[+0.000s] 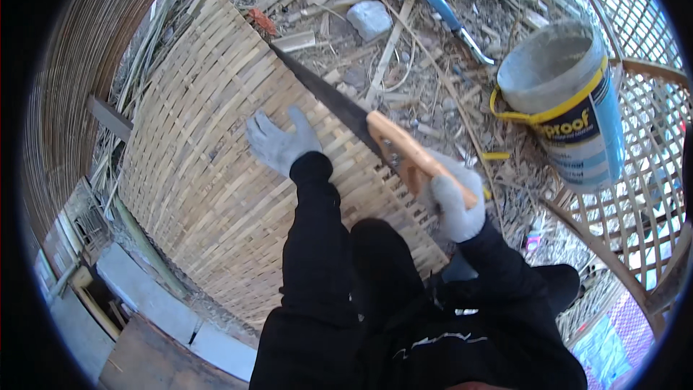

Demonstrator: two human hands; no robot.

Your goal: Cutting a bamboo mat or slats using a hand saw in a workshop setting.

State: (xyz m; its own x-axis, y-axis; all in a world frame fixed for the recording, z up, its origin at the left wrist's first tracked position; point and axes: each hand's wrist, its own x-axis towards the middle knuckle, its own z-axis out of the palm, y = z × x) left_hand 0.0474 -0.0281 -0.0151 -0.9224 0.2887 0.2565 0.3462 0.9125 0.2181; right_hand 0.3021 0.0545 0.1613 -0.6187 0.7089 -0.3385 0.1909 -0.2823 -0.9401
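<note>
A large woven bamboo mat lies in front of me. My left hand, in a pale grey glove, rests flat on it with fingers spread. My right hand, gloved alike, is wrapped round the wooden handle of a hand saw. The saw's dark blade lies along the mat's right edge, its tip pointing away to the upper left. Whether the teeth are in the weave cannot be made out. My knee is over the mat's near part.
A blue and white plastic bucket with a yellow handle stands at the right, beside a lattice basket. Bamboo scraps, a pale stone and a blue curved tool litter the ground beyond. A slatted screen rises at the left.
</note>
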